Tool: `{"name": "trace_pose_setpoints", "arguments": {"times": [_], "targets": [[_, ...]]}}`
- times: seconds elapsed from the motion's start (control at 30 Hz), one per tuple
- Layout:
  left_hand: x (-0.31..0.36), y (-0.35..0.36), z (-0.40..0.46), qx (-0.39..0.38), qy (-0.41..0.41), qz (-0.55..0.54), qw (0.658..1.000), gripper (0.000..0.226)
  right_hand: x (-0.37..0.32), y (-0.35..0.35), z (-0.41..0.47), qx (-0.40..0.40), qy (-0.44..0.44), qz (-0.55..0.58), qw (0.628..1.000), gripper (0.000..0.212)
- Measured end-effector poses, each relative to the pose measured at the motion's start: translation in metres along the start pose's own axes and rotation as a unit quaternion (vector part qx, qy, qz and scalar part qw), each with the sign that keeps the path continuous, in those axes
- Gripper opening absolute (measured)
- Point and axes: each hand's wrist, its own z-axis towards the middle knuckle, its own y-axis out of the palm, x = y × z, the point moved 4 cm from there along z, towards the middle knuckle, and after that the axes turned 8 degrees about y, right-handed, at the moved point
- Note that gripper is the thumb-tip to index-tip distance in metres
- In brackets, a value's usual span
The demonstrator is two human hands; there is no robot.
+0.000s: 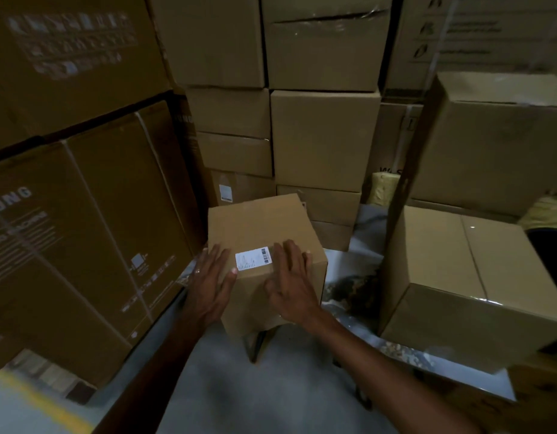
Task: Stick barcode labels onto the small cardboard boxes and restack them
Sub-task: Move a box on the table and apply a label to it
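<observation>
Cardboard fills my view, and the one that matters is the small box [264,245] sitting dead centre, its top face tilted toward me with the white barcode label [253,259] already on it, close to the near edge. The label's long side runs roughly from 9 to 3 o'clock across the top, barcode stripes at its 3 o'clock end. My left hand [209,286] lies flat at 9 o'clock of the label, fingers straight and spread, thumb tip touching the label's lower left corner; my right hand [291,283] lies flat at 3 o'clock of it, fingers straight and a little apart, fingertips just beside the barcode end, palm draped over the near top edge. Neither hand curls round anything, so the label sits between the two, about equally near each. I judge the coming move is to take the box by its sides at 9 and 3 o'clock and carry it to a stack, perhaps the wall of boxes [324,139] at 12 o'clock or the large box [458,277] at 3 o'clock. What the box rests on is hidden beneath it; only dark legs [255,343] show at 6 o'clock. The print on the label is too small to read, and the room is dim.
</observation>
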Motion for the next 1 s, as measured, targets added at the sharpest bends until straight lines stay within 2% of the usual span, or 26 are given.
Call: {"name": "trace_pose_setpoints", "arguments": {"times": [0.13, 0.3, 0.43, 0.53, 0.6, 0.67, 0.77, 0.83, 0.9, 1.0], "targets": [[0.026, 0.012, -0.019, 0.007, 0.005, 0.061, 0.998, 0.076, 0.015, -0.013, 0.011, 0.017, -0.007, 0.027, 0.999, 0.069], [0.07, 0.031, -0.04, 0.039, -0.03, -0.019, 0.999, 0.08, 0.04, -0.03, 0.029, -0.017, -0.034, 0.129, 0.991, 0.061], [0.097, 0.035, -0.035, 0.04, -0.089, -0.064, 0.993, 0.087, 0.044, -0.053, 0.04, -0.042, 0.025, 0.183, 0.982, 0.056], [0.093, 0.019, -0.019, 0.048, -0.063, -0.037, 0.996, 0.071, 0.043, -0.056, 0.046, -0.044, 0.054, 0.142, 0.987, 0.048], [0.075, 0.006, -0.002, 0.057, -0.041, -0.033, 0.997, 0.061, 0.036, -0.051, 0.041, -0.008, 0.041, 0.103, 0.994, 0.051], [0.05, -0.008, 0.019, 0.046, -0.054, -0.044, 0.996, 0.059, 0.021, -0.043, 0.028, 0.011, 0.025, 0.073, 0.997, 0.058], [0.015, -0.017, 0.041, -0.011, -0.063, -0.024, 0.998, 0.057, -0.019, -0.022, 0.003, -0.029, -0.034, 0.073, 0.996, 0.08], [0.001, -0.013, 0.044, -0.041, -0.05, 0.012, 0.998, 0.053, -0.037, -0.008, -0.008, 0.014, -0.092, 0.002, 0.996, 0.086], [-0.006, -0.003, 0.039, -0.062, -0.059, 0.069, 0.994, 0.061, -0.04, 0.004, -0.008, 0.038, -0.112, -0.05, 0.992, 0.085], [-0.002, 0.003, 0.029, -0.05, -0.045, 0.101, 0.993, 0.066, -0.027, 0.009, 0.0, 0.027, -0.107, -0.019, 0.994, 0.1]]}}
